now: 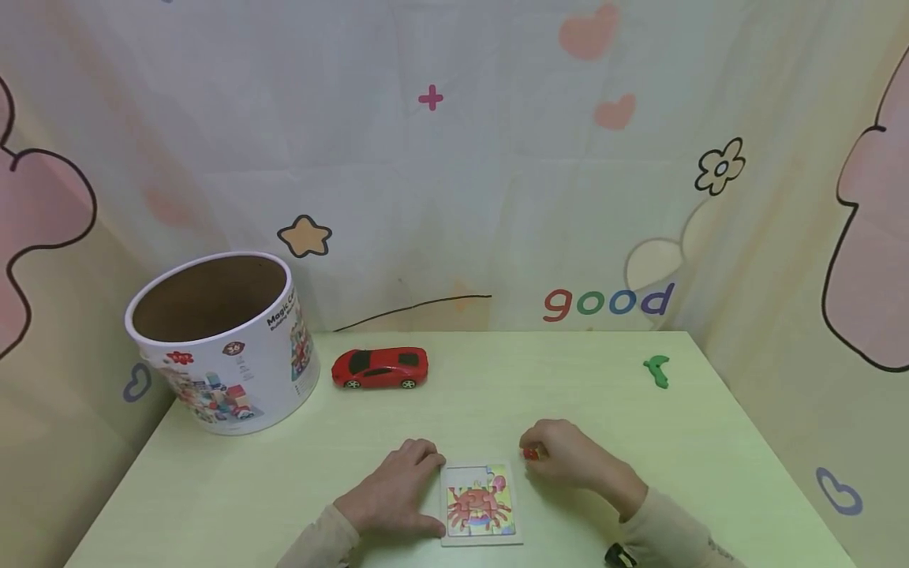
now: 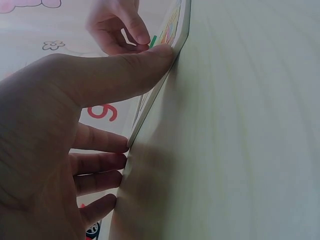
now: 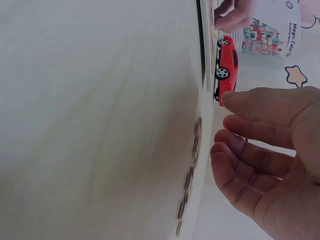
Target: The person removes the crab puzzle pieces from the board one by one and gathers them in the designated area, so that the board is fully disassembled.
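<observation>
A small framed jigsaw puzzle [image 1: 479, 505] with a red crab picture lies flat on the table. Pale backing shows at its upper left. My left hand [image 1: 396, 489] rests beside it, thumb and index fingertip touching its left edge, fingers fairly straight. Right of the puzzle, my right hand [image 1: 568, 457] hovers low with loosely bent fingers. By its fingertips shows a red puzzle piece [image 1: 530, 454]. In the right wrist view several thin pieces [image 3: 188, 182] lie edge-on below that hand, and thumb and fingers stand apart with nothing seen between them.
A red toy car [image 1: 380, 368] stands at the table's back left, next to a large white bucket [image 1: 234, 379] with printed pictures. A small green toy piece [image 1: 658, 371] lies at the back right. A printed curtain [image 1: 454, 197] hangs behind the table.
</observation>
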`<state>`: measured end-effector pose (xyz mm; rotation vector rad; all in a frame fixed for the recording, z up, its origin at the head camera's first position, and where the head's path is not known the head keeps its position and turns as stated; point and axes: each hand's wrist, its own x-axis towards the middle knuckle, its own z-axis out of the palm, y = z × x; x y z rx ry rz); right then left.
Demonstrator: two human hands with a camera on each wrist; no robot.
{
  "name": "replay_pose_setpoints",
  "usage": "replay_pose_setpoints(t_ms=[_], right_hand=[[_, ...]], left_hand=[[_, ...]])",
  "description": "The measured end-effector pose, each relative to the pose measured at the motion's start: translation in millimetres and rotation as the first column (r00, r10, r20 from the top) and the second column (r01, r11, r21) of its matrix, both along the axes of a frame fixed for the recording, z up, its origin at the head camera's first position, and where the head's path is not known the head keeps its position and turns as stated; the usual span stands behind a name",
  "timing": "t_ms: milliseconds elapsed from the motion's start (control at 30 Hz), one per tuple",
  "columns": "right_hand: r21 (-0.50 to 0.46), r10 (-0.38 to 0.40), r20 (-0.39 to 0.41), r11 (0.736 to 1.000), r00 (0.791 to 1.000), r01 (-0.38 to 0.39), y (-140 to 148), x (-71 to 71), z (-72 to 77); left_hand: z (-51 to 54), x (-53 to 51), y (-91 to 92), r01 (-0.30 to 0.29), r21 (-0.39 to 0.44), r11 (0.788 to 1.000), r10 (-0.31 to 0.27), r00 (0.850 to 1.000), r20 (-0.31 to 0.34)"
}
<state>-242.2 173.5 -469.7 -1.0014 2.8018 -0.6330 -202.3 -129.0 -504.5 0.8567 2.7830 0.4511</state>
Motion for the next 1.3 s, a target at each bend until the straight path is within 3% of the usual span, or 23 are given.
replay_pose_setpoints(t_ms=[200, 967, 1300], right_hand=[[0.015, 0.034, -0.04, 0.999, 0.999, -0.034, -6, 3.1, -1.4], [0.034, 0.094, -0.031, 0.995, 0.995, -0.093, -27, 11.4, -3.6], [0.052, 0.129, -0.068, 0.991, 0.989, -0.125, -33, 13.2, -1.6]], left_hand=[[2.1, 0.7, 0.8, 0.0, -0.001, 1.0, 0.0, 1.0, 0.0], [-1.0, 0.4, -0.8, 0.012, 0.006, 1.0, -0.012, 1.0, -0.018], [1.4, 1.3, 0.1, 0.004, 0.004, 1.0, -0.004, 1.0, -0.003]])
